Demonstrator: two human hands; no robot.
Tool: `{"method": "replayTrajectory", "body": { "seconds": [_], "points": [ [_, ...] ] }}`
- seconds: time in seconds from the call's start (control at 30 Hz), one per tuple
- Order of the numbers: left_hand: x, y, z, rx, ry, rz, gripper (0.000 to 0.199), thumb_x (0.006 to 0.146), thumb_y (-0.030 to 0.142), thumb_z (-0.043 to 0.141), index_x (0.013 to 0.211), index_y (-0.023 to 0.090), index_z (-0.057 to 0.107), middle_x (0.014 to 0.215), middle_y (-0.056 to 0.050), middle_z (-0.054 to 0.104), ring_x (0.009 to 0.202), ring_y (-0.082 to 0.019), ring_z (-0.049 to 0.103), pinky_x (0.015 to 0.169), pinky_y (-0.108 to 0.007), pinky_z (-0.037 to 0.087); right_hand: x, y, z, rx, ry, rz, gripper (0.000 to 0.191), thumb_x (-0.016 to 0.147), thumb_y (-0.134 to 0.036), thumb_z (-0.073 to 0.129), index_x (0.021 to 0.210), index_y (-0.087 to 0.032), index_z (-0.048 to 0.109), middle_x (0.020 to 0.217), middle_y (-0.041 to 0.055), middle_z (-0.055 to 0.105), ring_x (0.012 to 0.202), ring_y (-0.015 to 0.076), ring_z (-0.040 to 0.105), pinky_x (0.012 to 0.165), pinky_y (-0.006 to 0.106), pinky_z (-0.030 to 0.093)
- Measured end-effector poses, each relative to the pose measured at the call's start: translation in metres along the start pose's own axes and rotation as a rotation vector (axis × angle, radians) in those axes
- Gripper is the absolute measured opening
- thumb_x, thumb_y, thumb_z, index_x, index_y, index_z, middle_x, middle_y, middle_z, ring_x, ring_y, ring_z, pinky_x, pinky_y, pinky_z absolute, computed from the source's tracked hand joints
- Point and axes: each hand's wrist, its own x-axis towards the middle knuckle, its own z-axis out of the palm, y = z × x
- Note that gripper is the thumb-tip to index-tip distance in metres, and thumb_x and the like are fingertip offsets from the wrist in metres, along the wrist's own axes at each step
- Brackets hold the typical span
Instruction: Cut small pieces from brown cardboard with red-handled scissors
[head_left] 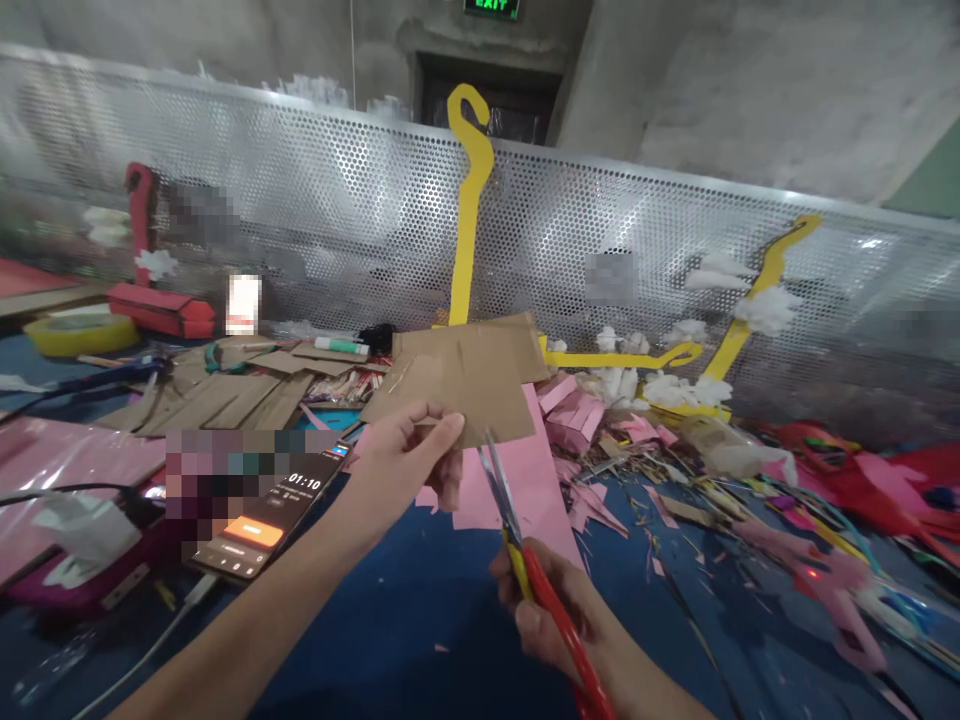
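A flat piece of brown cardboard [487, 380] is pinched at its lower left edge between the thumb and fingers of my left hand [420, 450]. My right hand [551, 610] is wrapped round the handles of red and yellow scissors [517, 550]. The scissors point up and away, their blade tips at the cardboard's lower edge, beside my left hand's fingertips. Pink paper [487, 490] lies on the blue table under the cardboard. A yellow hook-topped shape [469, 220] stands upright behind the cardboard.
A phone [281, 510] showing a timer lies at the left, near a white plug [90, 530]. Cardboard strips [225, 400] and yellow tape [79, 335] are further back. On the right are paper scraps and a pink glue gun [817, 580]. A perforated metal panel [337, 220] stands behind.
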Motion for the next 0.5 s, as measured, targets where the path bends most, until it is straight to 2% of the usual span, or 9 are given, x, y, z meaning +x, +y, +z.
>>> {"method": "replayTrajectory", "body": {
  "seconds": [0.1,0.23,0.37,0.5],
  "points": [
    [-0.002,-0.004,0.006,-0.008,-0.069,-0.062,0.026,0.093,0.035,0.061,0.078,0.017,0.049,0.056,0.004,0.062,0.039,-0.012,0.06,0.041,-0.022,0.052,0.0,-0.001,0.001,0.023,-0.032,-0.005,0.049,0.084,-0.061,0.067,0.113,-0.022,0.057,0.097,0.0033,0.052,0.078,0.0122,0.046,0.07,0.026,0.042],
    [-0.003,-0.012,0.011,-0.004,-0.087,-0.124,0.026,0.092,0.036,0.061,0.079,0.016,0.051,0.059,0.0,0.066,0.043,-0.014,0.064,0.043,-0.023,0.053,0.0,-0.004,0.002,0.028,-0.08,-0.009,0.046,0.086,-0.057,0.067,0.112,-0.022,0.053,0.097,0.0029,0.052,0.076,0.0115,0.047,0.071,0.028,0.042],
    [-0.004,-0.018,0.015,-0.021,-0.122,-0.142,0.027,0.092,0.038,0.061,0.08,0.018,0.047,0.063,-0.002,0.07,0.048,-0.016,0.068,0.046,-0.024,0.054,0.0,-0.005,0.005,0.062,-0.123,-0.045,0.046,0.086,-0.057,0.067,0.109,-0.022,0.048,0.093,0.0018,0.052,0.079,0.0133,0.051,0.075,0.03,0.044],
    [-0.006,-0.018,0.017,-0.027,-0.131,-0.144,0.027,0.093,0.038,0.06,0.082,0.019,0.046,0.064,-0.003,0.071,0.05,-0.016,0.069,0.046,-0.023,0.054,0.0,-0.006,0.009,0.107,-0.109,-0.036,0.047,0.085,-0.057,0.068,0.109,-0.023,0.047,0.097,0.0024,0.051,0.083,0.0146,0.052,0.079,0.032,0.044]
  ]
}}
